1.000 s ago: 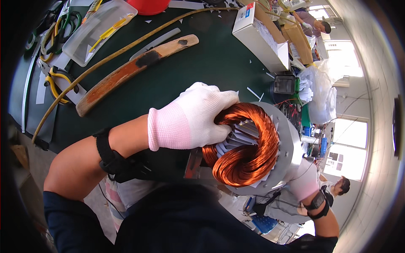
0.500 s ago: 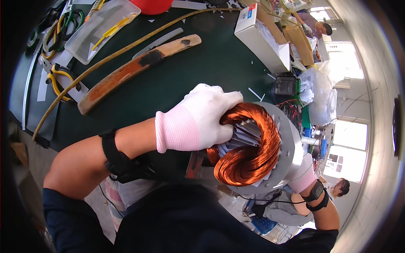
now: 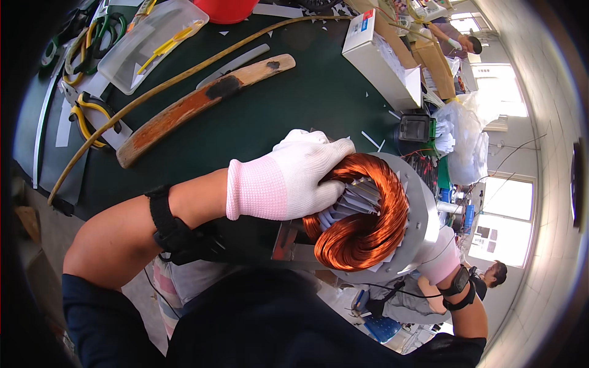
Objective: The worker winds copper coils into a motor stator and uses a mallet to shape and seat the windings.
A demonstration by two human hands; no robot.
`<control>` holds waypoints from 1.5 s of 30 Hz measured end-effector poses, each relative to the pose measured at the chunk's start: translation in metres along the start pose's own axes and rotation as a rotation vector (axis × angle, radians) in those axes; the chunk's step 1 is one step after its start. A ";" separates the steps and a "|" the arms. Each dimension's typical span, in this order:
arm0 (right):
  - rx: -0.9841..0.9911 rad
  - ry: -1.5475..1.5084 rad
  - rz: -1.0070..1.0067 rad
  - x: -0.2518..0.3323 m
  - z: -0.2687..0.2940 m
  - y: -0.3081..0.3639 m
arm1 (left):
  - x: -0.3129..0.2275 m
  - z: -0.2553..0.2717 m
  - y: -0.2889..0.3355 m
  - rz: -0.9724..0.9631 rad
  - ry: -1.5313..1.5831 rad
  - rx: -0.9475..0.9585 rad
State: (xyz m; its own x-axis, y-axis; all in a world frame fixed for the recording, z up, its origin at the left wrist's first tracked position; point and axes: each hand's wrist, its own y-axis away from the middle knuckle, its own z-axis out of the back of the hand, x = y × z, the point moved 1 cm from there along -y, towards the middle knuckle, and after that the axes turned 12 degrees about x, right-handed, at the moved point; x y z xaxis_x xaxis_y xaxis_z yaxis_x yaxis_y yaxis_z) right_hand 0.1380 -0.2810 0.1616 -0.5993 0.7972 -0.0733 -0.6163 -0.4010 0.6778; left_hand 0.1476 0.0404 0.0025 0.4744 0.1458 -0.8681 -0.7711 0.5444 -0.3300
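In white gloves with pink cuffs, both my hands are at a motor stator, a grey metal ring (image 3: 417, 202) with a thick bundle of copper wire windings (image 3: 392, 202) bulging from its near face. My left hand (image 3: 300, 168) is closed around the left side of the copper winding, its thumb and fingers curled toward the opening. White insulation slips (image 3: 359, 199) stick out inside that opening. My right hand (image 3: 440, 248) rests against the ring's right side, and the ring hides its fingers.
On the dark green table lie a worn wooden stick (image 3: 202, 107), a long thin cane (image 3: 184, 70), yellow-handled pliers (image 3: 92, 119), scissors (image 3: 110, 34) and a clear plastic tray (image 3: 132, 67). A white box (image 3: 383, 61) stands at the back. Other people (image 3: 454, 37) sit to the right.
The whole view has shifted slightly. My left hand keeps its hold on the copper winding, its thumb a little farther right. The stator stays in nearly the same place.
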 end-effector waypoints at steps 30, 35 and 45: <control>0.081 0.280 -0.061 0.012 0.017 0.008 | -0.006 -0.001 -0.002 0.016 0.010 -0.070; 0.080 0.288 0.025 0.006 0.014 0.001 | -0.004 -0.004 -0.003 0.048 0.005 -0.066; -0.096 0.205 -0.254 -0.031 -0.036 0.048 | -0.013 -0.001 -0.001 0.046 -0.016 -0.050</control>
State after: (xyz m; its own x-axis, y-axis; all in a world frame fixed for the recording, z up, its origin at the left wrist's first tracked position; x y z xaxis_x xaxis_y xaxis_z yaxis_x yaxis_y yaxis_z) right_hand 0.1083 -0.3411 0.1705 -0.5049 0.7736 -0.3830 -0.7983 -0.2498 0.5480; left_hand 0.1414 0.0373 0.0136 0.4443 0.1830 -0.8770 -0.8123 0.4951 -0.3082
